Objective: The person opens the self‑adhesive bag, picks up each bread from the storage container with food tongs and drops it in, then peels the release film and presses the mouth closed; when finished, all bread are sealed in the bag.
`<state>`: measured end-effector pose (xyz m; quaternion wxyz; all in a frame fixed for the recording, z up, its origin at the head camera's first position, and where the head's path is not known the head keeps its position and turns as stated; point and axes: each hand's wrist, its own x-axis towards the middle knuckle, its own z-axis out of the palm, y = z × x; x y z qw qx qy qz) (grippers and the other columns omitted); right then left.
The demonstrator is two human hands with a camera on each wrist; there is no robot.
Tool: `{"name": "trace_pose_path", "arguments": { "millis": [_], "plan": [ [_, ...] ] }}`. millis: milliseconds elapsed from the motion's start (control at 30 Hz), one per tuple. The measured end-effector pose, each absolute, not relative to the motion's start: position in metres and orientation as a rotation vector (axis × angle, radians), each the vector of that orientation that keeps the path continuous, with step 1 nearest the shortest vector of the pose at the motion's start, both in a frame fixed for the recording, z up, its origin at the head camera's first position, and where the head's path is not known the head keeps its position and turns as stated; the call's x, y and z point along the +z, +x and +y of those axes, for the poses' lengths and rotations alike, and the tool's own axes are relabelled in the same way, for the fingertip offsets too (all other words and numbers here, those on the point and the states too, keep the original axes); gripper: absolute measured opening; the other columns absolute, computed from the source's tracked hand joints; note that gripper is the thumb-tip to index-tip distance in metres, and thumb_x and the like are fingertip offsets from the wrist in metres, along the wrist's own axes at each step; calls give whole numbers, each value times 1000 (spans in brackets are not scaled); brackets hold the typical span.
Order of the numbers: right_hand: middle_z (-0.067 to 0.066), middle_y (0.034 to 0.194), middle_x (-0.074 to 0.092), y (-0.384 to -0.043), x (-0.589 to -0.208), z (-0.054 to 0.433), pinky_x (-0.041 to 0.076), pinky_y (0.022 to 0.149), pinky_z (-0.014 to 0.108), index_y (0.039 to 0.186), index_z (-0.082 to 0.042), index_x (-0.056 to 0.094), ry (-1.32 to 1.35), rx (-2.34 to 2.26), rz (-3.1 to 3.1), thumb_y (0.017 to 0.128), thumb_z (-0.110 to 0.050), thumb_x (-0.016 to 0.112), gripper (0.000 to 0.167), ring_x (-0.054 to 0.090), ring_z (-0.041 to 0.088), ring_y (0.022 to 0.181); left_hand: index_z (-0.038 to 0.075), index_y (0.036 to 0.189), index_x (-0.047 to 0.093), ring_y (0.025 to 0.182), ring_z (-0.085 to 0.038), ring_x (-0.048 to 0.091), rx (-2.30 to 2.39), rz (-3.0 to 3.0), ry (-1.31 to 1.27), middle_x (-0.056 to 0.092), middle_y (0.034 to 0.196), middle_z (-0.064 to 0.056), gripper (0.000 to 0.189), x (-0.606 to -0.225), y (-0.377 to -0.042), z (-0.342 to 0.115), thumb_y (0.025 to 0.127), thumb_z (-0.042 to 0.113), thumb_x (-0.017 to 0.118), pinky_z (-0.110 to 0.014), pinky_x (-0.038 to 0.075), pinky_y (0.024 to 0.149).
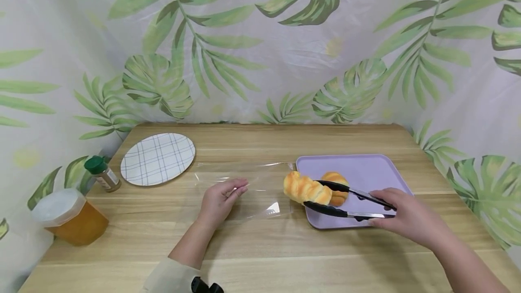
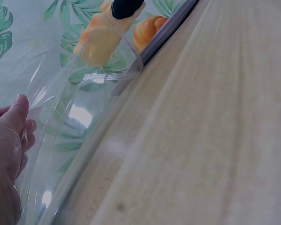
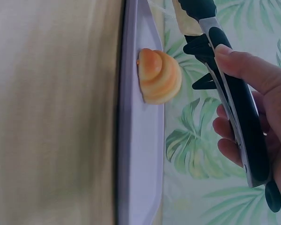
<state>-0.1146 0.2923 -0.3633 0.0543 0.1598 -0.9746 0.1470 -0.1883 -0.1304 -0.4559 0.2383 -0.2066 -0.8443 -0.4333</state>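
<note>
My left hand (image 1: 221,200) pinches the upper layer of a clear plastic bag (image 1: 264,198) lying on the table, lifting it a little. In my right hand (image 1: 415,218) is a pair of metal tongs with black tips (image 1: 327,210). A long, ridged golden bread roll (image 1: 305,188) is clamped between those tips, its left end at the bag's right-hand opening. In the left wrist view the roll (image 2: 96,42) appears behind the clear film; whether it is inside cannot be told. A round, swirled bun (image 3: 159,77) sits on the lilac tray (image 1: 366,171), partly hidden by the tongs in the head view.
A checked oval plate (image 1: 158,159) lies at the back left. Left of it stand a green-capped spice jar (image 1: 103,175) and a lidded orange-brown container (image 1: 77,223). A leaf-patterned cloth (image 1: 285,58) rises behind the wooden table (image 1: 260,261).
</note>
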Motion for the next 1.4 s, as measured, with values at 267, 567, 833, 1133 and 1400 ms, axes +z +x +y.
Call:
{"name": "trace_pose_path", "arguments": {
  "millis": [267,567,833,1133,1400],
  "plan": [
    [-2,109,67,-143,-356,277,50,67,28,122,-13,67,602,359,-3061,74,-48,81,60,57,5,83,9,96,78,97,-25,73,-1176,-2311,-603,77,100,-7,14,-456,-187,-130,82,10,77,-40,60,86],
    [5,115,69,-158,-361,245,57,80,41,120,-12,68,696,393,-3075,73,-43,83,58,66,20,97,8,96,78,97,-26,73,-1194,-2284,-628,77,101,-8,15,-456,-186,-130,80,9,78,-41,60,87],
    [2,112,69,-168,-366,217,56,76,37,122,-11,67,822,399,-3070,73,-42,83,60,65,16,93,8,96,78,98,-26,73,-1219,-2258,-651,76,102,-9,16,-456,-185,-127,80,8,78,-40,60,88],
    [-2,108,68,-176,-372,193,47,63,20,121,-13,67,944,467,-3048,74,-35,82,54,58,5,77,8,96,78,98,-26,73,-1219,-2242,-662,76,102,-8,14,-453,-183,-124,81,7,77,-38,60,87],
    [2,114,69,-176,-378,177,51,65,19,124,-7,66,1006,487,-3019,73,-33,83,59,64,11,80,8,95,78,99,-25,73,-1187,-2248,-690,76,104,-8,14,-450,-180,-122,82,8,77,-36,60,89]
  ]
}}
